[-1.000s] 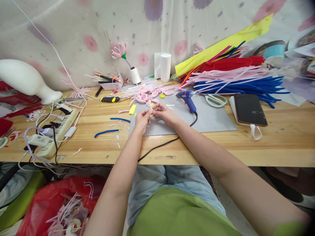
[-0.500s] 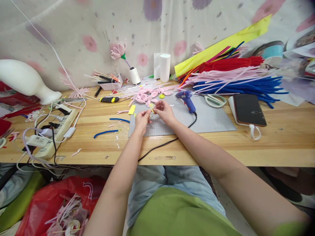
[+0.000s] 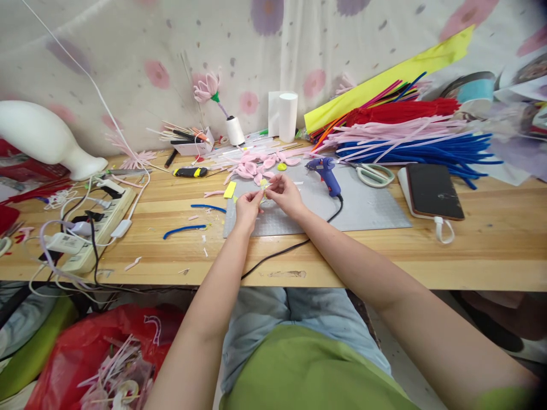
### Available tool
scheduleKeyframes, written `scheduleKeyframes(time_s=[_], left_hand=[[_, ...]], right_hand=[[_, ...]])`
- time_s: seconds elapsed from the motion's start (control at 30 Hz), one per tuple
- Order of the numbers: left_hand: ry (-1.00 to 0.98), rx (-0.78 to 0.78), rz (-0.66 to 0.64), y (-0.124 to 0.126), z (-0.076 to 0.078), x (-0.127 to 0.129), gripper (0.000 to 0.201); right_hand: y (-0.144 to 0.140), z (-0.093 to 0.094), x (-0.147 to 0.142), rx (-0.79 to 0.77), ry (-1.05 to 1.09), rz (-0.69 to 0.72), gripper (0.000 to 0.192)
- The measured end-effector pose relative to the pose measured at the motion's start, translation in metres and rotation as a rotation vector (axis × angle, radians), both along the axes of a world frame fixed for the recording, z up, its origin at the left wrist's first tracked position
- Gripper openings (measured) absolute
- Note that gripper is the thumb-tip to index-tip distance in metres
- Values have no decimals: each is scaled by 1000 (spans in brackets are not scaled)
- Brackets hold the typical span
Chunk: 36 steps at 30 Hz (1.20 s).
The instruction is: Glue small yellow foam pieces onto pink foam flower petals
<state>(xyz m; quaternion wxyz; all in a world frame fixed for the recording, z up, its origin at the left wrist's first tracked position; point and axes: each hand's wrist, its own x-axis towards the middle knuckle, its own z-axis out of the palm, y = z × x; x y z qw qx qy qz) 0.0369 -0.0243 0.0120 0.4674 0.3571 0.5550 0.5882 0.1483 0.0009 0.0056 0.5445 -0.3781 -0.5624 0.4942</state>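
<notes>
My left hand (image 3: 248, 209) and my right hand (image 3: 284, 195) meet over the grey cutting mat (image 3: 367, 210), fingertips pinched together. Between them is a small pale-yellow piece (image 3: 264, 184), partly covered by the fingers; its exact kind is too small to tell. Just beyond lie pink fuzzy petals (image 3: 248, 166) in a pile, with a round yellow piece (image 3: 281, 167) beside them. A yellow paper slip (image 3: 229, 189) rests left of my left hand. To the right of my right hand, a blue glue gun (image 3: 325, 172) lies on the mat.
Scissors (image 3: 375, 175) and a phone (image 3: 434, 191) lie to the right, before bundles of blue pipe cleaners (image 3: 419, 150). A utility knife (image 3: 190, 172) and a power strip (image 3: 102, 228) are on the left. A pink flower (image 3: 207, 87) stands in a thread spool (image 3: 235, 132). The glue gun's cord (image 3: 277, 254) crosses the front edge.
Both hands stay almost in place. The yellow piece between the fingertips has turned slightly. The whole view has shifted very little.
</notes>
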Motion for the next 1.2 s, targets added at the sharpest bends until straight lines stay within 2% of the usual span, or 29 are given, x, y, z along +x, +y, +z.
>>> scheduleKeyframes(time_s=[0.3,0.73,1.0,1.2], left_hand=[[-22,13,21,-1,1,1,12],[-82,2,-38,-5,7,-3,32],[-24,-13,-15,-2,3,-3,21],[-33,-22,-25,-2,3,-2,16]], right_hand=[[-4,3,-2,-86,99,102,34],[2,-5,-1,-94,118,54,43],[0,-3,-1,-59,58,87,43],[0,-4,-1,30,-38,-10,36]])
